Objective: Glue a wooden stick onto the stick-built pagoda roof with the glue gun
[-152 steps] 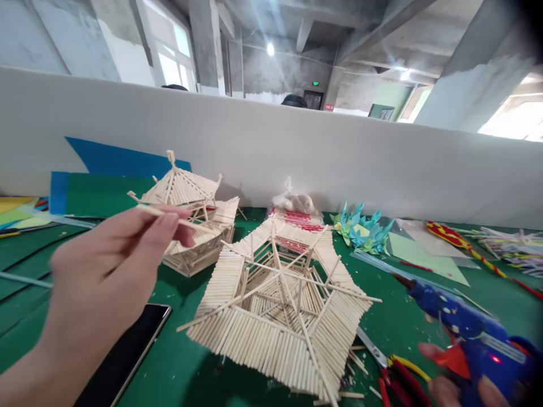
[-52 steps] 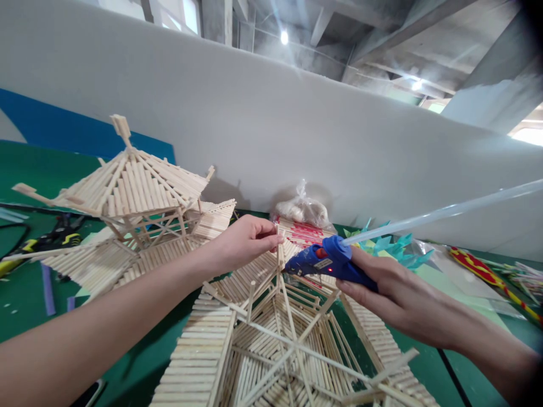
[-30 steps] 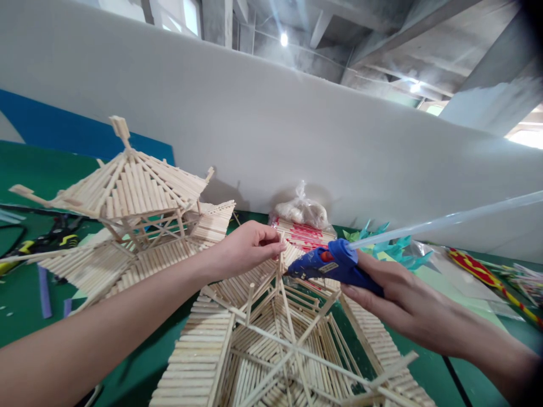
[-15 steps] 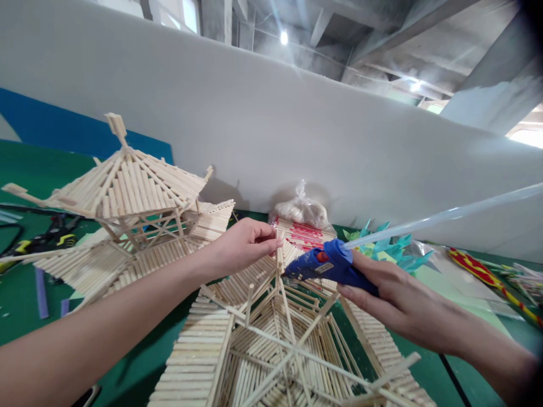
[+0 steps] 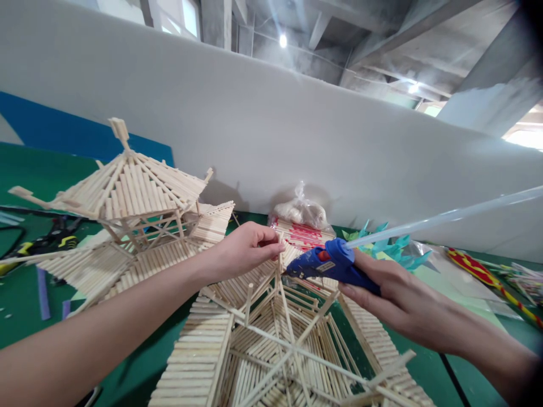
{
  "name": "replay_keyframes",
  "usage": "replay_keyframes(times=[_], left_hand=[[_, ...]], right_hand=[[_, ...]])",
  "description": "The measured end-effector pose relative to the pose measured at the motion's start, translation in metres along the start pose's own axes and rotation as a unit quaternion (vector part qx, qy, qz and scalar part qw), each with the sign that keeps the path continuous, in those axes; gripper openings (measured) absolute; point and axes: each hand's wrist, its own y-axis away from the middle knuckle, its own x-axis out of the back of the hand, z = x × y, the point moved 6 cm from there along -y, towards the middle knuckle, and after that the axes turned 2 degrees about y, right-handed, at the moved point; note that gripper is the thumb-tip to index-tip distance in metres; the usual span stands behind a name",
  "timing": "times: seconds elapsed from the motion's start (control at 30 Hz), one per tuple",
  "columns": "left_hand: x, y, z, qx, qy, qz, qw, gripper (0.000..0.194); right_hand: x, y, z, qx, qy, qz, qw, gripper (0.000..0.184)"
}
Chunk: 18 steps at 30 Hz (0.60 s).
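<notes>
Pale-wood pavilion frame (image 5: 292, 347) stands nearest on the table (image 5: 139, 367); the right hand (image 5: 394, 294) grips a blue glue gun (image 5: 335, 262), nozzle (image 5: 287, 272) beside a short stick (image 5: 280, 263) the left hand (image 5: 250, 250) pinches near the frame's far corner; plastic bag (image 5: 302, 210) behind.

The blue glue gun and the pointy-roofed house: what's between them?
In the head view, the left hand, pinching a wooden stick, lies between the blue glue gun and the pointy-roofed house.

The stick frame (image 5: 193, 339) is matt, ridged wood, the glue gun (image 5: 343, 261) smooth plastic, the glue stick (image 5: 445, 218) glossy, the bag (image 5: 299, 212) crinkled clear plastic.
</notes>
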Motion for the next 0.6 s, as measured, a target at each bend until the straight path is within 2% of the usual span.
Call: replay_keyframes(times=[0.13, 0.4, 0.5, 0.6], left_hand=[[-0.001, -0.001, -0.001, 0.006, 0.012, -0.001, 1.0, 0.029], [0.0, -0.001, -0.007, 0.039, 0.103, 0.027, 0.994, 0.024], [0.006, 0.0, -0.016, 0.062, 0.184, 0.067, 0.979, 0.018], [0.013, 0.001, -0.025, 0.076, 0.281, 0.101, 0.951, 0.014]], right_hand=[[0.005, 0.001, 0.002, -0.001, 0.003, 0.025, 1.0, 0.029], [0.001, 0.008, 0.012, -0.031, -0.006, -0.004, 0.999, 0.036], [0.001, 0.01, 0.01, -0.043, -0.02, -0.009, 0.999, 0.033], [0.007, 0.013, 0.005, -0.037, -0.059, 0.004, 0.998, 0.025]])
